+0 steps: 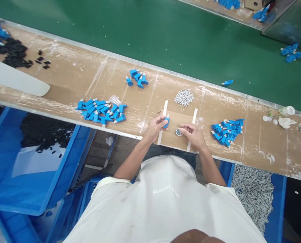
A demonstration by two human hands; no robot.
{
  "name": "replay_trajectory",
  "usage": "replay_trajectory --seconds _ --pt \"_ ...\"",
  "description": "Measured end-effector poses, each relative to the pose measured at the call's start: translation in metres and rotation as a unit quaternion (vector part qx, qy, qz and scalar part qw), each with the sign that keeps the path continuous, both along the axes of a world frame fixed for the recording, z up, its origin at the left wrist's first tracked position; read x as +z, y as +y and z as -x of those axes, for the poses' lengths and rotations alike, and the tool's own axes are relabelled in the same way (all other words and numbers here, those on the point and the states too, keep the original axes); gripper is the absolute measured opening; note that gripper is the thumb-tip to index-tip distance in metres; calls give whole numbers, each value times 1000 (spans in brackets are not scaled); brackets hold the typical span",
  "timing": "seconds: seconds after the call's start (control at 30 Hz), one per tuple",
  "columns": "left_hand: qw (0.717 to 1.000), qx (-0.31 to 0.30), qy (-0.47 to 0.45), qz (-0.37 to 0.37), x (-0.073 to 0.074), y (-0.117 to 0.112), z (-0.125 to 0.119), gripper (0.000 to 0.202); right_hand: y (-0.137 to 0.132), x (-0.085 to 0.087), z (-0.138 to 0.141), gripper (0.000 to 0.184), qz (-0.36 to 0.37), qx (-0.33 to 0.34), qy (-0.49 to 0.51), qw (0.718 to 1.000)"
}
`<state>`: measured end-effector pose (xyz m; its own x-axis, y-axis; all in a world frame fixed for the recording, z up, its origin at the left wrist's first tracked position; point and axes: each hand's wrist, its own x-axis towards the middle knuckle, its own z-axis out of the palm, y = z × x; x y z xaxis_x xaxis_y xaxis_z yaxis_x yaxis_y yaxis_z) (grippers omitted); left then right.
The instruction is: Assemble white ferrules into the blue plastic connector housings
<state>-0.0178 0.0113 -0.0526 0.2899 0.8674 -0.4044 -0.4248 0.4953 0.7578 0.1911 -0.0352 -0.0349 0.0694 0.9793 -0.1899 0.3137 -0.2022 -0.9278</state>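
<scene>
My left hand (155, 128) is closed, thumb and fingers pinching a small blue plastic part (167, 122) with a pale tip, held upright over the cardboard mat (179, 118). Beside it, my right hand (193, 135) has its thumb and fingertips drawn together at the rim of a small round dish (178, 132). Whatever those fingertips hold, if anything, is too small to make out. A heap of small grey-white pieces (184, 97) lies just beyond the mat. Similar blue parts form a pile on the right (227, 131) and a larger pile on the left (102, 111).
A green surface (150, 37) runs behind the bench's raised metal edge. Several blue parts (137, 78) lie further back. At right stands a clear tube-like container (281, 111). Blue bins hold black pieces (46, 130) at left and grey pieces (252, 195) at right, below the bench.
</scene>
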Motion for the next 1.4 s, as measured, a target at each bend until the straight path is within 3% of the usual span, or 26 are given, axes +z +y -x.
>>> replay_trajectory --seconds 0.2,0.53,0.8,0.9,1.0,1.2,1.4 --pt "1000 12 -12 10 0 -1 0 49 3 2 4 27 -32 7 -36 999" --pt "999 21 -27 25 -2 -1 2 47 -10 1 12 17 -124 -43 -71 989" --pt "998 21 -44 32 0 -2 5 43 -13 -5 9 18 -75 -78 -3 994" --pt "998 5 -51 44 1 -5 4 41 -10 -6 5 29 -30 -141 82 986" --pt "996 -22 -64 64 4 -9 1 39 -8 -5 1 38 12 -200 193 960" --pt "984 -115 -112 79 21 -20 -5 44 -8 14 0 42 -17 -187 280 941" --pt "973 -167 -143 76 37 -26 -5 51 -17 45 15 34 -139 -171 223 950"
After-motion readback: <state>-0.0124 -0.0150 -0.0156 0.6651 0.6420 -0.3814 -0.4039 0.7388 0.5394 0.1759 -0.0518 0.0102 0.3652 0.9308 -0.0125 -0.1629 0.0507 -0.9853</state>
